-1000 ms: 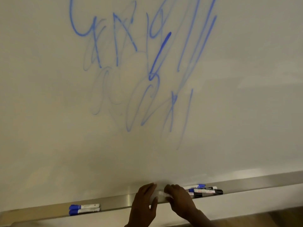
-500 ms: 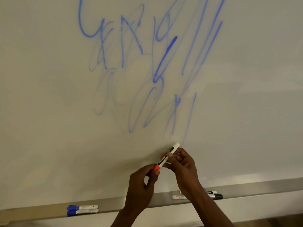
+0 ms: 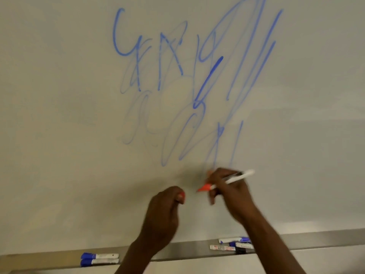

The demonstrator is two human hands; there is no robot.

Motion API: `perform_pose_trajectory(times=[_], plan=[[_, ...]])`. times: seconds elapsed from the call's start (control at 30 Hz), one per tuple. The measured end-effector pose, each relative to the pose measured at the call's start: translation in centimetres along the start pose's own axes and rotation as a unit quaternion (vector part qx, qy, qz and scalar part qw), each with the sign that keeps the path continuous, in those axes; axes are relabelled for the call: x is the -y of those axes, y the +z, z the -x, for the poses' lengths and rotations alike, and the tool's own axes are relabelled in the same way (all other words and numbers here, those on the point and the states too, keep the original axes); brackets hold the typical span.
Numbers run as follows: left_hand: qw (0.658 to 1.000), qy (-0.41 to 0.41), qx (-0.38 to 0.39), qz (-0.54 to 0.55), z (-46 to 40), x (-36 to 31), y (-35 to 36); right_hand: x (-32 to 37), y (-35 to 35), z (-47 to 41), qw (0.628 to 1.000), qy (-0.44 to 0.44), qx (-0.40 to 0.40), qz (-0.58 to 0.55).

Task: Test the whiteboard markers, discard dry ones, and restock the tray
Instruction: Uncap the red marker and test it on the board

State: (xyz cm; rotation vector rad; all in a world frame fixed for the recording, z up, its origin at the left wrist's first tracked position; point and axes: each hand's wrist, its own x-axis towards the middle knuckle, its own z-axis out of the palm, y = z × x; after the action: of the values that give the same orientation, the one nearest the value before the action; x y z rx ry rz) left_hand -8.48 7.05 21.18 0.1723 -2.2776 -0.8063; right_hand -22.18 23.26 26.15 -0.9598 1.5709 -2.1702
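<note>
My right hand (image 3: 229, 186) grips a white marker (image 3: 242, 176) with its red tip bared and pointing left, close to the whiteboard (image 3: 59, 135). A little to the left, my left hand (image 3: 167, 204) is curled round the marker's red cap (image 3: 182, 195). Blue scribbles (image 3: 197, 86) cover the board above both hands. On the metal tray (image 3: 177, 247) below lie two blue-capped markers (image 3: 99, 259) at the left and several markers (image 3: 233, 245) at the right, partly behind my right forearm.
The whiteboard fills nearly the whole view. Its tray runs along the bottom edge, with a white ledge under it. Bare board lies to the left and right of the scribbles.
A marker was lifted from the tray. The hands pulled apart: the cap came off in my left hand, and my right hand turned the marker so its red tip points left.
</note>
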Motion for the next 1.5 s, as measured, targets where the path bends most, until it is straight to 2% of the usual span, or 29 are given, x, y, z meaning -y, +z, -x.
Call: perform_pose_trajectory(times=[0.07,0.1,0.2,0.3,0.4,0.57,0.73,0.93,1.13,1.3,1.37,1.5], plan=[[0.997,-0.057,-0.045,0.038,0.2,1.1,-2.9,2.9,-2.7,-0.9,0.995,-0.046,-0.080,-0.038],[0.995,-0.072,-0.056,0.046,0.3,1.3,-4.5,4.5,-4.0,-1.1,0.993,-0.066,-0.092,-0.039],[0.994,-0.068,-0.083,0.018,0.1,0.1,-7.4,7.5,-4.8,-1.1,0.993,-0.105,-0.051,0.032],[0.984,-0.027,-0.176,-0.017,-1.5,-1.5,-7.9,7.8,-2.6,-1.5,0.981,-0.160,-0.060,0.093],[0.956,0.033,-0.285,-0.063,-3.4,-2.2,-8.3,7.9,-1.0,-2.2,0.967,-0.195,-0.141,0.086],[0.921,0.103,-0.358,-0.111,-7.1,-2.4,-10.1,9.3,0.1,-4.0,0.927,-0.270,-0.216,0.149],[0.902,0.118,-0.395,-0.126,-10.2,-2.2,-11.7,11.2,1.1,-5.0,0.861,-0.345,-0.281,0.247],[0.901,0.131,-0.395,-0.122,-11.6,-1.4,-10.8,6.7,2.4,-3.3,0.763,-0.412,-0.214,0.451],[0.905,0.124,-0.385,-0.134,-11.8,0.1,-9.6,9.2,0.9,-4.0,0.741,-0.436,-0.292,0.419],[0.903,0.123,-0.396,-0.115,-12.1,0.5,-9.0,6.2,2.1,-3.3,0.714,-0.439,-0.230,0.495],[0.903,0.124,-0.394,-0.115,-12.0,0.7,-9.0,5.5,1.4,-2.6,0.719,-0.424,-0.220,0.505],[0.905,0.127,-0.386,-0.123,-11.8,1.0,-9.2,7.5,-0.1,-2.9,0.721,-0.425,-0.294,0.461]])
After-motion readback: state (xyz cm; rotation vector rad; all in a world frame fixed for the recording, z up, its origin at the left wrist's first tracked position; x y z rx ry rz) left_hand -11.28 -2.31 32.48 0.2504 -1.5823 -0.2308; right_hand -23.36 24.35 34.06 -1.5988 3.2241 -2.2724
